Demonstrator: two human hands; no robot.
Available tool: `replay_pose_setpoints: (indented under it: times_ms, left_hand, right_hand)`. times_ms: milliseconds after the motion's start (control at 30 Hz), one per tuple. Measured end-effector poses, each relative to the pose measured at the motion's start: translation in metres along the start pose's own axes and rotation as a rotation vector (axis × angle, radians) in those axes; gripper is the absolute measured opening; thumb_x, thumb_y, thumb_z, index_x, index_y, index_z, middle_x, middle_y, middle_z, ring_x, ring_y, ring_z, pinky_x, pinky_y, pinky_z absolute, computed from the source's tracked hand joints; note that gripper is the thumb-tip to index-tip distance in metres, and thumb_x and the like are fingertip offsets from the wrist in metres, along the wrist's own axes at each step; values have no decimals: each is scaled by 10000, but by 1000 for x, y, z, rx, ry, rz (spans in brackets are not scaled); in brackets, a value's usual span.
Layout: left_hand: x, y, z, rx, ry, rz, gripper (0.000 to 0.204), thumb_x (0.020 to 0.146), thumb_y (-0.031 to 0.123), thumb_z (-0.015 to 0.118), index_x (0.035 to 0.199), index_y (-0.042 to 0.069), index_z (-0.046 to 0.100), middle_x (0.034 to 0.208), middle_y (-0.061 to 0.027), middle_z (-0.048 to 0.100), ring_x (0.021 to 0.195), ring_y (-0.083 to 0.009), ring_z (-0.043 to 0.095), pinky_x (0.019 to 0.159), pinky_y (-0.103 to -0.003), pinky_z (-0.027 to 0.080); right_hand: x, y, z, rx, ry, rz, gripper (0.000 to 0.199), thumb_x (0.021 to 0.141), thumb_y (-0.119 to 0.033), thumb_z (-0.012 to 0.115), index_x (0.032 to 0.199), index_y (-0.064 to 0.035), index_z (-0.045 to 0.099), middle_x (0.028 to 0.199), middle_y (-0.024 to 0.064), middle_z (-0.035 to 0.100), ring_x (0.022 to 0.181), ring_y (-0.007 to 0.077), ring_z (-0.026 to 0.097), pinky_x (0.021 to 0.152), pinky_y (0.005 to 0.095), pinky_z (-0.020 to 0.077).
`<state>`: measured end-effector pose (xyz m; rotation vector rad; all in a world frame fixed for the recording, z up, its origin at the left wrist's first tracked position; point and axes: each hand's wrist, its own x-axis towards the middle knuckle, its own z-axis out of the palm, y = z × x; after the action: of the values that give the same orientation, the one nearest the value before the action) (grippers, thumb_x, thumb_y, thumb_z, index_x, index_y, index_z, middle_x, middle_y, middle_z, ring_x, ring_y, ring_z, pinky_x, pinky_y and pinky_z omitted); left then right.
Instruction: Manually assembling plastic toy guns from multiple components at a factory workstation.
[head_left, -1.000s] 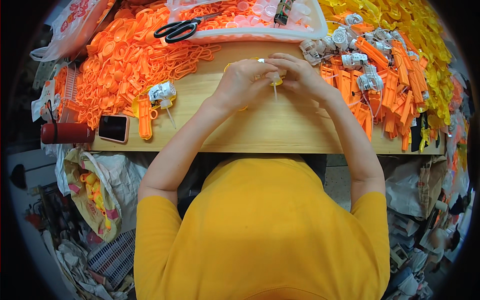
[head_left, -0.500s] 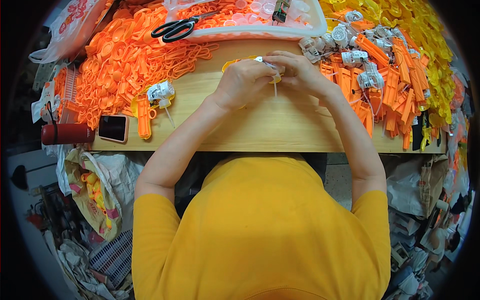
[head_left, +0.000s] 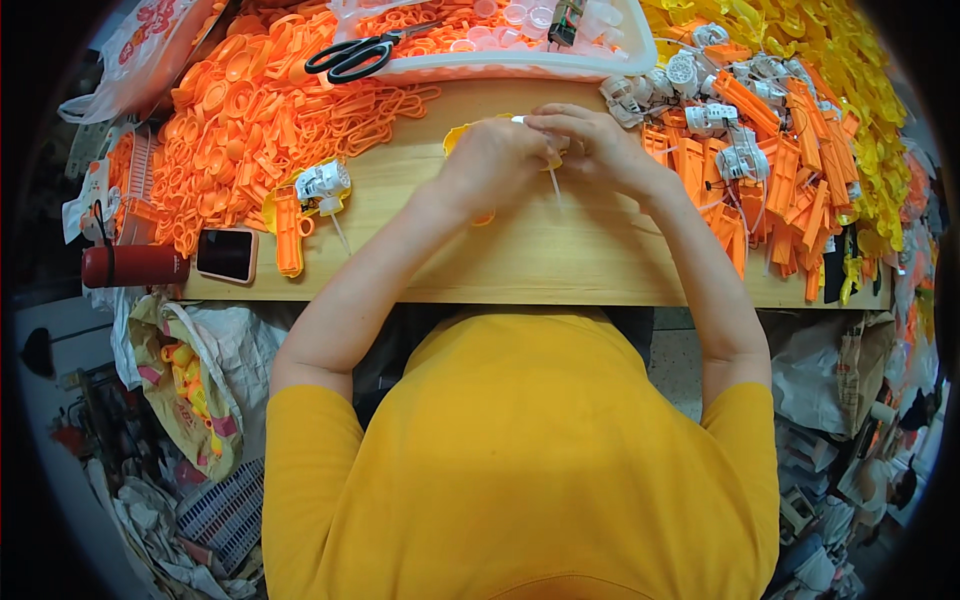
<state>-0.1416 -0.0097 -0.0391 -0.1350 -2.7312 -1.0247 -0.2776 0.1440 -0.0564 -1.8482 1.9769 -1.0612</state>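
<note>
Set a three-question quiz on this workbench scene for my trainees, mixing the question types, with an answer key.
1. Multiple choice: where is the red bottle relative to the phone?
A) To its left
B) To its right
C) On top of it

2. True or false: the black-handled scissors lie at the edge of the white tray.

3. Short answer: what juts toward the person's body from the yellow-and-white piece between the left hand and the right hand?

Key:
1. A
2. True
3. A thin, whitish rod
</note>
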Motion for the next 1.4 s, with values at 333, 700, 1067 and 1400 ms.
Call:
replay_pose_setpoints:
  times_ms: [333,700,1067,1400]
  left_hand:
    - [-78,-8,-49,345,688,1,234,743,75,698,974,63,666,939,-101,639,926,-298,591,819,-410,462]
    - [-168,-58,-69,809,623,-441,450,826,254,680,1226,71,582,1259,-169,518,1205,-363,431,1011,-473,314]
    - [-170,-68,-72,788,600,-500,464,841,284,666,1246,80,565,1303,-158,485,1244,-354,394,1041,-491,268]
    - [-154,-38,-74,672,842,-344,330,828,59,670,1141,-20,601,1217,-194,523,1171,-362,467,1000,-469,361]
  right_hand:
    - [17,-21,38,-265,176,-106,617,649,98,638,1240,-54,547,1219,188,551,1115,369,543,942,407,473]
    - [101,-26,87,-169,238,-184,484,669,-102,732,1123,-43,574,1109,193,575,1054,366,552,904,417,471]
    - [106,-27,85,-232,175,-170,589,691,-71,691,1250,-66,507,1251,194,520,1190,385,474,1023,456,388]
    - [13,-12,-106,-494,658,-103,268,720,-49,712,981,-46,651,972,117,661,945,286,620,851,389,479]
